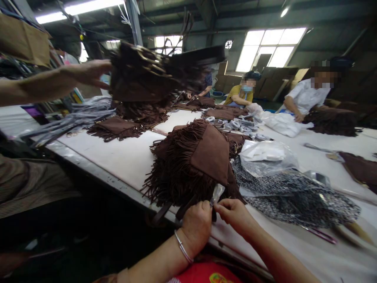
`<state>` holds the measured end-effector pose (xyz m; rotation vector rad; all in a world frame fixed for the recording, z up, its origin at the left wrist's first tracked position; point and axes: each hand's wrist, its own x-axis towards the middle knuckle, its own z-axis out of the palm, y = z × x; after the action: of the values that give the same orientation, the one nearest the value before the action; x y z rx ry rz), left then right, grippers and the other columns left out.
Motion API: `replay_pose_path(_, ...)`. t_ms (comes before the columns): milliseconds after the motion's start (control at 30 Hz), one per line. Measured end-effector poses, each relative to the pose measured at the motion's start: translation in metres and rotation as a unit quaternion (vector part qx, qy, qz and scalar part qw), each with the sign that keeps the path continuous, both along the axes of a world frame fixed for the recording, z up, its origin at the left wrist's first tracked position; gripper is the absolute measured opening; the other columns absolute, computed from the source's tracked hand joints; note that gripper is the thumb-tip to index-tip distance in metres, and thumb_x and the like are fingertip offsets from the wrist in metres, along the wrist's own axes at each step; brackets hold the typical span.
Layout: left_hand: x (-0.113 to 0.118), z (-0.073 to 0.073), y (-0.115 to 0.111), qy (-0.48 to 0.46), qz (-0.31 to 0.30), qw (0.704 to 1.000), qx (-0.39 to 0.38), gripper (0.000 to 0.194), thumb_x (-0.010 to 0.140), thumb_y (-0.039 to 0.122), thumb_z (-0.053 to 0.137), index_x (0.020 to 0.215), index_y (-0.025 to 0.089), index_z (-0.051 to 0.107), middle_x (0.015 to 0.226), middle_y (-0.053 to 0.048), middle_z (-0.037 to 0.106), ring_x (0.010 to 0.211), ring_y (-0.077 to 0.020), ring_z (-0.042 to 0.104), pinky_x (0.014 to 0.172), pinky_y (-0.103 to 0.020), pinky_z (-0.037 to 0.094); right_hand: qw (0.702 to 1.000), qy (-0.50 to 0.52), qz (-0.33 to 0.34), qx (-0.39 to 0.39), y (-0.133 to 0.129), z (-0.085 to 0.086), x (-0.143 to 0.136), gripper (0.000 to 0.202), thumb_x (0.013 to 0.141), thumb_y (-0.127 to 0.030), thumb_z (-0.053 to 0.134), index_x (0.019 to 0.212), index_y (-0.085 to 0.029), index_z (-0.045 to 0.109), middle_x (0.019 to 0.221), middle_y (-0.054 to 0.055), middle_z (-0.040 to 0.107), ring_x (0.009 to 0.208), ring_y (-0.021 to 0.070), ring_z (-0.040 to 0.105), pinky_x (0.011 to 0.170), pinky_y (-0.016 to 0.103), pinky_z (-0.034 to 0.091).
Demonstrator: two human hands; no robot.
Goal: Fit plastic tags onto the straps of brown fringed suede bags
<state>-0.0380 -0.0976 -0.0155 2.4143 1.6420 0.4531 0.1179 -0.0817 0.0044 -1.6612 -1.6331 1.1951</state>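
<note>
At the table's front edge my left hand (196, 223), with a silver bangle at the wrist, is closed round a dark brown strap (214, 214). A small piece of clear plastic (218, 192) stands up at the strap, between my hands. My right hand (233, 214) pinches at the plastic's lower end with thumb and forefinger; the exact grip is partly hidden. Just beyond my hands lies a pile of brown fringed bags (210, 151), its long fringes spread to the left. Part of another dark strap (161, 213) hangs over the edge.
At left another person's arm (55, 80) reaches to a blurred stack of dark bags (144, 74). On the right lie a black-and-white patterned cloth (288, 196), a clear plastic bag (269, 157) and a purplish metal tool (321, 234). Co-workers (309, 96) stand across the white table (114, 157).
</note>
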Motion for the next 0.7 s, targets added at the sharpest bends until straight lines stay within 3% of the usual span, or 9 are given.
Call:
replay_pose_path(133, -0.002, -0.002, 0.002, -0.019, -0.009, 1.000, -0.012, 0.022, 0.091, 0.013, 0.034, 0.089, 0.016, 0.056, 0.082, -0.010, 0.067, 0.072, -0.0231, 0.065, 0.063, -0.032, 0.050, 0.999, 0.018, 0.028, 0.023, -0.007, 0.009, 0.005, 0.030, 0.082, -0.036, 0.054, 0.064, -0.015, 0.064, 0.052, -0.003, 0.052, 0.052, 0.0109, 0.047, 0.051, 0.022, 0.036)
replay_pose_path(300, -0.002, -0.006, 0.002, -0.021, -0.005, 1.000, -0.012, 0.023, 0.090, 0.012, 0.034, 0.091, 0.017, 0.057, 0.081, -0.009, 0.067, 0.072, -0.0238, 0.065, 0.062, -0.033, 0.051, 0.994, 0.052, 0.065, 0.070, -0.009, 0.020, 0.002, 0.022, 0.081, -0.024, 0.053, 0.088, -0.017, 0.073, 0.072, 0.000, 0.069, 0.068, 0.0144, 0.060, 0.063, 0.024, 0.046)
replay_pose_path(500, -0.002, -0.009, 0.000, -0.031, -0.019, 0.999, -0.002, 0.025, 0.091, 0.012, 0.033, 0.091, 0.015, 0.058, 0.081, -0.010, 0.068, 0.071, -0.0248, 0.066, 0.062, -0.036, 0.054, 0.991, 0.047, 0.070, 0.099, 0.000, 0.009, -0.002, 0.028, 0.083, -0.026, 0.055, 0.103, -0.019, 0.074, 0.101, 0.006, 0.075, 0.095, 0.0225, 0.067, 0.088, 0.036, 0.051)
replay_pose_path(700, -0.003, -0.011, 0.000, -0.037, -0.031, 0.999, 0.005, 0.024, 0.090, 0.011, 0.035, 0.089, 0.015, 0.058, 0.078, -0.010, 0.067, 0.070, -0.0252, 0.066, 0.062, -0.037, 0.054, 0.989, -0.014, 0.093, 0.111, 0.003, 0.012, -0.003, 0.029, 0.083, -0.023, 0.054, 0.104, -0.018, 0.073, 0.105, 0.008, 0.074, 0.098, 0.0242, 0.067, 0.092, 0.040, 0.051)
